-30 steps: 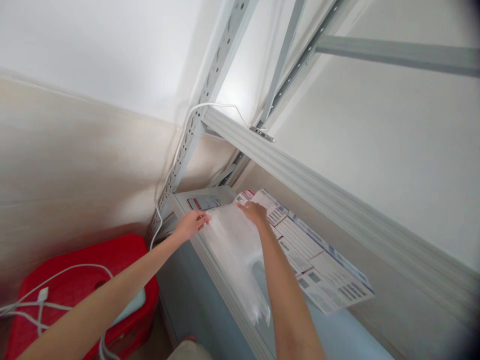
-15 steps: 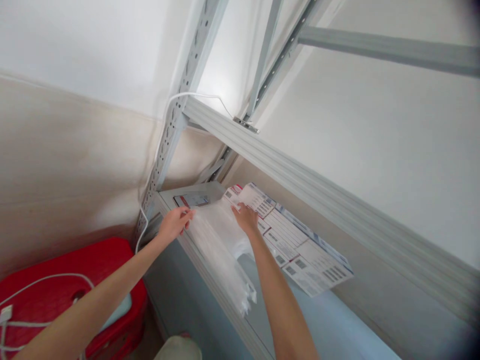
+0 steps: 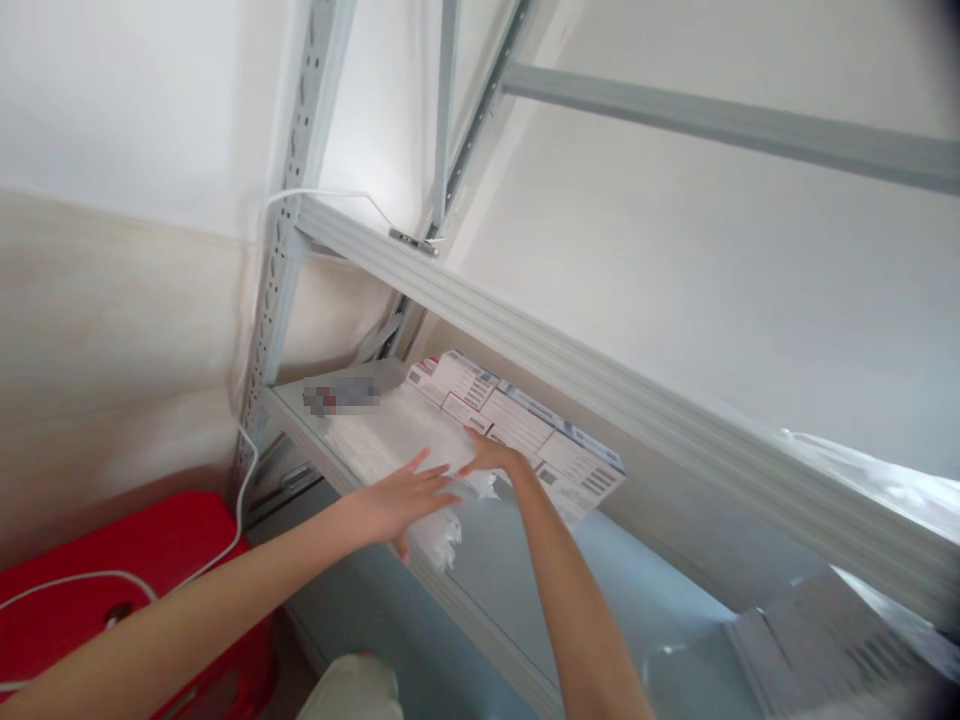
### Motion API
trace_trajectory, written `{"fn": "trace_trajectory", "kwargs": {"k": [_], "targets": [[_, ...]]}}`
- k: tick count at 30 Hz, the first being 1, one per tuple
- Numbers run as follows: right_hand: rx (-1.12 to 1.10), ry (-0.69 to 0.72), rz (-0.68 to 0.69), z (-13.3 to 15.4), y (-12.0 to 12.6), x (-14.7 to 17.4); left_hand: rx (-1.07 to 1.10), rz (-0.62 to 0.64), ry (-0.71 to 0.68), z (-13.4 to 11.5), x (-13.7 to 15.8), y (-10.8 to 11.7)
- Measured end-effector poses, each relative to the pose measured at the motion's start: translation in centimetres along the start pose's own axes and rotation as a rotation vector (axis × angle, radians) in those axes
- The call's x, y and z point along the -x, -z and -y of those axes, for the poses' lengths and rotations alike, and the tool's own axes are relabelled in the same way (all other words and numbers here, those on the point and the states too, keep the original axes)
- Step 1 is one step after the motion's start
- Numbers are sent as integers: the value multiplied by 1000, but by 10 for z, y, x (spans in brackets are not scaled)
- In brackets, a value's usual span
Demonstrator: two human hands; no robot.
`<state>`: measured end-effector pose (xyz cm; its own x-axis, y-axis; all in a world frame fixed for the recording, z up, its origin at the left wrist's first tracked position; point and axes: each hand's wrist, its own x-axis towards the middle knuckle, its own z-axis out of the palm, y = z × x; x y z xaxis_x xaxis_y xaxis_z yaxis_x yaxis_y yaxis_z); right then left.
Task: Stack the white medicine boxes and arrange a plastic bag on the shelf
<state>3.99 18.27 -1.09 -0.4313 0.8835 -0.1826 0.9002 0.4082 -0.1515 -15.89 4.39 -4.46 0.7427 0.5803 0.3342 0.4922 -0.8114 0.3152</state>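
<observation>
Clear plastic bags (image 3: pixel 382 430) lie in a stack on the grey shelf board (image 3: pixel 495 550), their crinkled ends toward me. My left hand (image 3: pixel 409 495) is over the stack's near part, fingers spread and nothing held in them. Close beside it, my right hand (image 3: pixel 484 455) rests on or just above the bags' right side, its thumb and fingers apart. Behind the bags lie flat white cartons (image 3: pixel 517 420) printed with barcodes and blue and red edges. A blurred-out flat item (image 3: pixel 341 395) sits on the board's far left corner.
An upper shelf beam (image 3: pixel 525 340) crosses above my hands, carrying a small metal strip (image 3: pixel 412 241) with a white cable (image 3: pixel 247 470). A red plastic stool (image 3: pixel 187 540) stands low at left. Plastic-wrapped printed packs (image 3: pixel 817 640) are at lower right.
My left hand has moved from the bags' far-left edge rightward and nearer, opening its fingers. My right hand has come off the cartons toward the bags. The view has shifted right.
</observation>
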Motion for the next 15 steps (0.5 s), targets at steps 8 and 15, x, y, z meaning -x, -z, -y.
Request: {"fn": "trace_trajectory", "kwargs": {"k": [8,15], "targets": [[129,-151,-122,28,1,23,-31,69,83,1,-2,-26],[55,-134,-261,17,-3,52,61,112,51,18,0,-28]]}}
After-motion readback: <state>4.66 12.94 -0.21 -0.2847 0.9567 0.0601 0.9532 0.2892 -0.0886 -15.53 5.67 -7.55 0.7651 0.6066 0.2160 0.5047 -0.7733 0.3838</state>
